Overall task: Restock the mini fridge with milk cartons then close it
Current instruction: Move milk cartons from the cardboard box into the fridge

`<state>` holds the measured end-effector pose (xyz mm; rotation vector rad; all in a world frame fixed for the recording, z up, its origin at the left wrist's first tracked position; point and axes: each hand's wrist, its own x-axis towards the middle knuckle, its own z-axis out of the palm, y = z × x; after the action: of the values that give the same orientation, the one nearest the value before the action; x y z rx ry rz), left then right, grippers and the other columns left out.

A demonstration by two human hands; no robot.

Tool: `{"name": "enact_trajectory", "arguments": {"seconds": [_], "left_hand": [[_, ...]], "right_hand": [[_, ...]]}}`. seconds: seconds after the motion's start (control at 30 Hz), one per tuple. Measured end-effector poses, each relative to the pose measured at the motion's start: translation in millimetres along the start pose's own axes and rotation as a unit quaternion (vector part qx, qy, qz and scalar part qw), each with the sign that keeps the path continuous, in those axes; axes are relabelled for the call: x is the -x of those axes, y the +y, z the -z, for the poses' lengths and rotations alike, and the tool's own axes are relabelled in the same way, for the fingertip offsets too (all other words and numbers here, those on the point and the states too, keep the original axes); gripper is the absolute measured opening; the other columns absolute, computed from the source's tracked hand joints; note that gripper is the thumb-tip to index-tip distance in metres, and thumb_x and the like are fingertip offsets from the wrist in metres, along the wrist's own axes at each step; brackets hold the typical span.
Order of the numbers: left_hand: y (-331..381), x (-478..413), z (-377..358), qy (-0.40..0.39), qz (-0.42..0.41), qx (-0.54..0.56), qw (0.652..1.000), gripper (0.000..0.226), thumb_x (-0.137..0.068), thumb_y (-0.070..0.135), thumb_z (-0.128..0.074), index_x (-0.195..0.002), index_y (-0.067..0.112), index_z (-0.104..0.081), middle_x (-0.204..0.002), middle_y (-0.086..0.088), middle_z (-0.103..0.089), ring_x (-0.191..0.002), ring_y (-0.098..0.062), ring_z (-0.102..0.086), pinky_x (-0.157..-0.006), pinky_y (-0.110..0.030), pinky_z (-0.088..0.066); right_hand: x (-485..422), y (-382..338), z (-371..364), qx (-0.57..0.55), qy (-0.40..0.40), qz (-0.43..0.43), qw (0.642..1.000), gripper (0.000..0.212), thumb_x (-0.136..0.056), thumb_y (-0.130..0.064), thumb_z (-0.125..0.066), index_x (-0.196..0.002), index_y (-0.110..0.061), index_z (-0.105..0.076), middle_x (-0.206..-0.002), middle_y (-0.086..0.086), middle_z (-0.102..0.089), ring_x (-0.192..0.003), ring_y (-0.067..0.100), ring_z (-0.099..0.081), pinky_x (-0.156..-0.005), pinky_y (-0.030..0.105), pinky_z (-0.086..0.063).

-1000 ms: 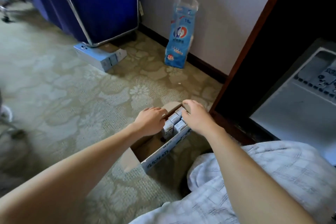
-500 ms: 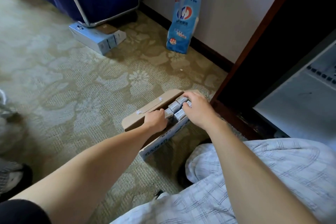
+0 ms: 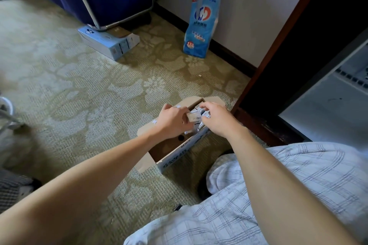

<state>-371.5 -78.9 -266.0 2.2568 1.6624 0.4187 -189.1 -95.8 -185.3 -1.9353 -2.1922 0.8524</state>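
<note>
Restocking had barely begun: both hands, left hand and right hand, had fingers clamped on milk cartons inside the floor box, the fridge open at right.

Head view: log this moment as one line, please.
phase: picking cartons | left hand: gripping milk carton | right hand: reaching into cardboard box | mini fridge: open

Broad patterned green carpet lies bare to the left of the open brown cardboard box, easy passage there. On the right, the dark wooden cabinet frame stands just beside the box, and a knee in checked cloth crowds the near side.
</note>
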Motion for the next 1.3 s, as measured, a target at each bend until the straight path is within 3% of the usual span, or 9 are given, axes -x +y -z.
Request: {"name": "enact_trajectory", "arguments": {"seconds": [0.2, 0.33, 0.43, 0.57, 0.67, 0.9, 1.07, 1.2, 1.3], "left_hand": [[17, -1, 25, 0.098, -0.021, 0.078, 0.992, 0.034, -0.080, 0.057, -0.071, -0.086, 0.024, -0.064, -0.070, 0.011, -0.067, -0.066, -0.009, -0.061, -0.093, -0.036, -0.039], [21, -6, 28, 0.056, 0.012, 0.141, 0.988, 0.049, -0.073, 0.073, -0.064, -0.085, 0.025, -0.066, -0.072, 0.010, -0.068, -0.067, -0.010, -0.063, -0.076, -0.039, -0.052], [30, -7, 33, 0.048, 0.024, 0.164, 0.985, 0.039, -0.074, 0.062, -0.076, -0.085, 0.025, -0.068, -0.073, 0.011, -0.069, -0.068, -0.007, -0.063, -0.064, -0.037, -0.055], [37, -9, 44, 0.022, 0.020, 0.179, 0.983, 0.033, -0.079, 0.060, -0.074, -0.085, 0.028, -0.069, -0.072, 0.012, -0.068, -0.066, -0.005, -0.062, -0.062, -0.032, -0.052], [34, -12, 54, -0.060, 0.005, 0.220, 0.974, 0.025, -0.091, 0.047, -0.066, -0.088, 0.024, -0.074, -0.071, 0.010, -0.073, -0.067, -0.003, -0.069, -0.070, -0.029, -0.057], [10, -22, 12, -0.141, 0.018, 0.138, 0.980, 0.020, -0.099, 0.026, -0.048, -0.102, 0.025, -0.068, -0.087, 0.011, -0.071, -0.080, -0.009, -0.067, -0.073, -0.032, -0.055], [12, -34, -21, -0.207, 0.008, 0.006, 0.978, 0.032, -0.099, 0.025, -0.042, -0.126, 0.031, -0.057, -0.099, 0.004, -0.067, -0.074, -0.013, -0.057, -0.057, -0.029, -0.041], [15, -49, -48, -0.239, 0.019, -0.033, 0.970, 0.042, -0.100, 0.032, -0.045, -0.141, 0.034, -0.047, -0.132, -0.004, -0.056, -0.107, -0.025, -0.059, -0.077, -0.037, -0.051], [17, -54, -64, -0.225, 0.039, -0.065, 0.971, 0.043, -0.095, 0.032, -0.050, -0.137, 0.035, -0.047, -0.124, -0.003, -0.054, -0.100, -0.025, -0.058, -0.061, -0.033, -0.039]], "right_hand": [[3, -6, 6, -0.073, 0.018, 0.000, 0.997, 0.051, -0.092, -0.017, -0.063, -0.138, -0.028, -0.046, -0.122, -0.002, -0.060, -0.097, 0.019, -0.062, -0.086, 0.045, -0.057], [7, -6, 7, -0.127, 0.021, 0.014, 0.992, 0.058, -0.084, -0.017, -0.072, -0.135, -0.027, -0.046, -0.109, -0.009, -0.058, -0.096, 0.014, -0.062, -0.085, 0.044, -0.058], [7, -5, 9, -0.137, 0.031, 0.005, 0.990, 0.066, -0.084, -0.022, -0.078, -0.140, -0.023, -0.043, -0.107, -0.009, -0.052, -0.100, 0.017, -0.059, -0.083, 0.038, -0.057], [6, -4, 11, -0.128, 0.047, -0.009, 0.991, 0.071, -0.082, -0.032, -0.081, -0.141, -0.025, -0.042, -0.112, -0.001, -0.060, -0.094, 0.017, -0.063, -0.078, 0.040, -0.059], [8, 0, 12, -0.115, 0.047, -0.004, 0.992, 0.057, -0.085, -0.019, -0.076, -0.133, -0.026, -0.046, -0.114, 0.001, -0.061, -0.092, 0.019, -0.063, -0.076, 0.041, -0.059], [10, 11, 17, 0.023, 0.033, -0.031, 0.999, 0.065, -0.096, -0.008, -0.052, -0.147, -0.045, -0.035, -0.139, 0.006, -0.042, -0.103, 0.031, -0.058, -0.084, 0.042, -0.053], [10, 20, 14, 0.085, 0.029, -0.066, 0.994, 0.031, -0.097, -0.021, -0.056, -0.122, -0.038, -0.055, -0.130, 0.005, -0.049, -0.100, 0.028, -0.058, -0.080, 0.036, -0.047], [7, 23, 12, 0.043, 0.020, -0.076, 0.996, 0.024, -0.093, -0.015, -0.062, -0.110, -0.032, -0.058, -0.123, 0.005, -0.048, -0.096, 0.026, -0.056, -0.080, 0.039, -0.052], [5, 20, 15, -0.008, 0.037, -0.087, 0.996, 0.019, -0.089, -0.034, -0.068, -0.103, -0.026, -0.059, -0.114, 0.001, -0.052, -0.097, 0.024, -0.056, -0.084, 0.039, -0.053]]}}
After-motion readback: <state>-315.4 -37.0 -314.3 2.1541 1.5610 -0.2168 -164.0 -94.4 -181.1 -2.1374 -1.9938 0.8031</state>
